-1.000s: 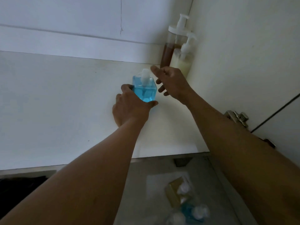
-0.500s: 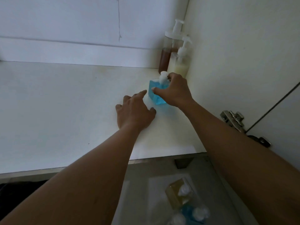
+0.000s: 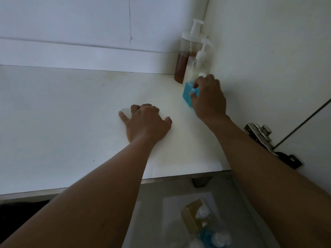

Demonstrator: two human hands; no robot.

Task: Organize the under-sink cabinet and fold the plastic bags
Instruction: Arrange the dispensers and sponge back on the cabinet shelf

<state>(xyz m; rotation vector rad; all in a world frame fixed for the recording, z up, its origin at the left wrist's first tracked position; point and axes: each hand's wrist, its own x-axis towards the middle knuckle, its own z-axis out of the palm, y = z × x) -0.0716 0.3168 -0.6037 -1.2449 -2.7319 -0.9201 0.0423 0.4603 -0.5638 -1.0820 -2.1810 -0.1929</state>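
Right hand (image 3: 208,99) curls its fingers around one blue pump bottle (image 3: 187,94) on the white cabinet floor (image 3: 71,113), just in front of two pump bottles in the back right corner: one brown (image 3: 180,68), one pale (image 3: 194,68). Left hand (image 3: 146,122) rests on the floor, fingers bent, holding nothing. Below, blurred, lie an amber bottle (image 3: 191,219) and another blue one (image 3: 206,237).

cabinet floor (image 3: 71,113) | far right corner: tall pump bottle (image 3: 182,68) at back wall, short pump bottle (image 3: 201,59) just before it | square bottle (image 3: 187,95) before both, in right grip (image 3: 209,100) | left grip (image 3: 146,122) rests mid-floor, left of square bottle, apart | hinge (image 3: 259,135) on right wall, front edge
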